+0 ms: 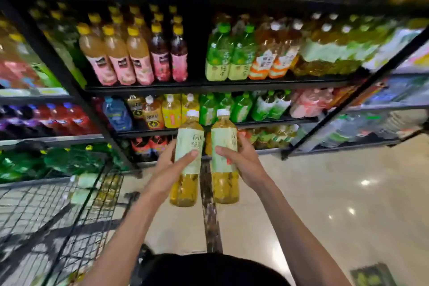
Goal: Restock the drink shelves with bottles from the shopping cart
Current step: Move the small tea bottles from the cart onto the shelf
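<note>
Current hold: my left hand (170, 167) is wrapped round the left bottle (188, 137), thumb laid across the front of the pale green label and fingers curled behind it. My right hand (243, 161) grips the right bottle (223, 137) the same way. Both bottles are upright and side by side, close together without clearly touching. They are in the air in front of the lower shelves (209, 87), above the floor (325, 193).

Handling: each bottle is full of amber tea and capped in white, so I judge it moderately heavy for a one-handed hold. The plastic wall should give slightly under pressure. The label band at mid-height is the correct place to grip: it offers more friction than the bare plastic below and sits near the balance point. A grip by the cap alone would let the bottle swing.

Surroundings: the shelves are black metal and densely stocked with drinks. The matching row appears to be on the middle shelf to the right (the view there is blurred, so I cannot confirm it). The shopping cart (58, 211) stands at my left, with more bottles (86, 183) of what looks like the same kind inside. The floor is glossy tile, which would be hard on a dropped bottle.
</note>
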